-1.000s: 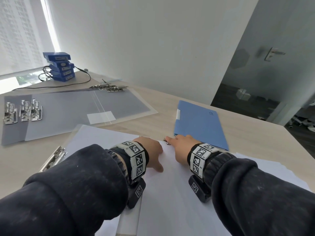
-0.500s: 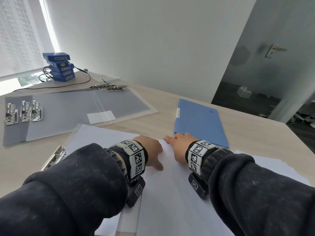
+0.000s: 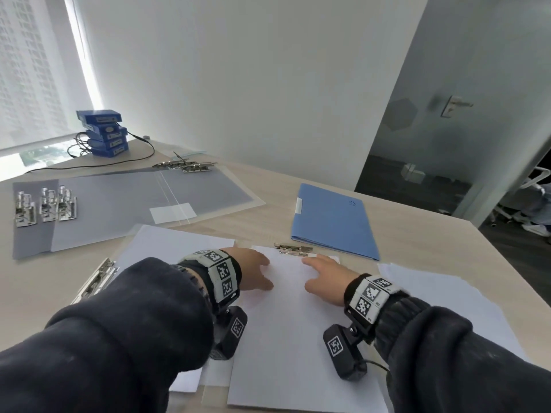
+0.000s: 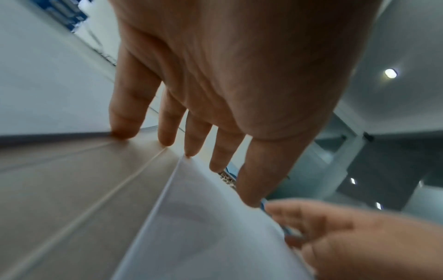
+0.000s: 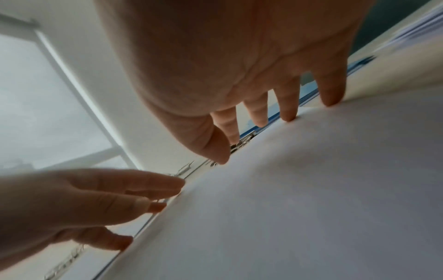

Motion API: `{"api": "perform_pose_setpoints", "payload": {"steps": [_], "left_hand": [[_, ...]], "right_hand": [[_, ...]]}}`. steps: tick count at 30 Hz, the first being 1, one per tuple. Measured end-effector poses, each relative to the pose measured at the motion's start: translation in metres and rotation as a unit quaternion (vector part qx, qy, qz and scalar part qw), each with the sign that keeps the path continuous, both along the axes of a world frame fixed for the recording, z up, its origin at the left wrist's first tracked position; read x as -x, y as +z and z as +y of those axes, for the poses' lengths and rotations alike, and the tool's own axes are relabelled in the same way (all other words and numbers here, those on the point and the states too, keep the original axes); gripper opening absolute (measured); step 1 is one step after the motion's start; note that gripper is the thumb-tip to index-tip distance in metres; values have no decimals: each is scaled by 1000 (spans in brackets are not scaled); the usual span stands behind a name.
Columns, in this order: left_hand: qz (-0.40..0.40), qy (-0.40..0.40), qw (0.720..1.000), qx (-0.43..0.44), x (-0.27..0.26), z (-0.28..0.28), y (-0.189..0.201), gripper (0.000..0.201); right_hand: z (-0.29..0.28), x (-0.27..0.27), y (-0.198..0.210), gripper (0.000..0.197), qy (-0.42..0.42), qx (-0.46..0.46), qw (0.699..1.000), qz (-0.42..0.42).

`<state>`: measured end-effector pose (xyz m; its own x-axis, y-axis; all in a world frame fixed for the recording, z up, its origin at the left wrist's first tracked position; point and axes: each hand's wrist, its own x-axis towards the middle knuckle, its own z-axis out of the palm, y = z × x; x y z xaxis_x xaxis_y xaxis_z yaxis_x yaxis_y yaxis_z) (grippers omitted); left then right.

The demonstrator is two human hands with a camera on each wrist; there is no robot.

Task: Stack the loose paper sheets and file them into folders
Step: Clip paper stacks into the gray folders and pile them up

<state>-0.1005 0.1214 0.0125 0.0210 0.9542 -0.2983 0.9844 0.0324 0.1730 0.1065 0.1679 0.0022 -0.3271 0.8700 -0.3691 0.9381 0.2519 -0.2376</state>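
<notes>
Both hands' (image 3: 253, 271) fingertips hidden in head view; wrist views blurred.

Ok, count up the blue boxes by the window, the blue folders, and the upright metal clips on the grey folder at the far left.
Blue boxes, stacked: 4
Blue folder: 1
Upright metal clips: 3
Total: 8
</notes>
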Motion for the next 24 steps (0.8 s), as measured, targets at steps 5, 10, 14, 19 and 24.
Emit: {"api": "perform_pose_setpoints", "payload": {"steps": [5, 10, 14, 19, 24], "left_hand": [[-186, 99, 974, -78, 23, -34, 0, 52], [-179, 227, 949, -123, 74, -72, -4, 58], [-153, 367, 912, -101, 137, -86, -24, 84], [-150, 409, 896, -92, 164, -105, -35, 67], [-152, 372, 909, -107, 162, -115, -7, 39]], "right_hand": [[-30, -47, 12, 58, -99, 0, 992, 79], [-46, -69, 16, 51, -220, 10, 963, 154], [-59, -70, 14, 42, -251, 37, 950, 183], [-70, -67, 9, 23, -284, 64, 925, 246], [-73, -66, 5, 25, -323, 91, 898, 284]]}}
